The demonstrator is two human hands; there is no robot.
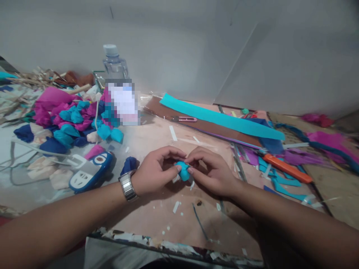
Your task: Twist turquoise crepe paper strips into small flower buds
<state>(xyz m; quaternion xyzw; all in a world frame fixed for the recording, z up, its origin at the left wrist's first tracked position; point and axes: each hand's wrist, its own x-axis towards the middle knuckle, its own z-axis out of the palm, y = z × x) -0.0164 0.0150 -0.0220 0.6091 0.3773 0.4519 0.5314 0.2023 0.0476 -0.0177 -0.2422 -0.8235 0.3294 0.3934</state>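
Between my two hands is a small turquoise crepe-paper bud (pixel 184 172), rounded at the bottom and gathered at the top. My left hand (pixel 158 166), with a metal watch at its wrist, pinches it from the left with thumb and fingers. From the right, my right hand (pixel 211 170) presses it with the thumb, its fingers curled over the top. Both hands are just above the tabletop (pixel 179 220). Beside my left wrist lies a dark blue paper piece (pixel 129 164). White paper scraps (pixel 176 206) are scattered below the hands.
At left, a pile of pink, blue and cream paper pieces (pixel 70 112) surrounds a blue power strip (pixel 92 172) with a cable. A clear bottle (pixel 114 63) stands behind a blurred screen (pixel 125 104). Turquoise strips (pixel 218 117), a pink cutter (pixel 185 118) and an orange cutter (pixel 288 168) lie right.
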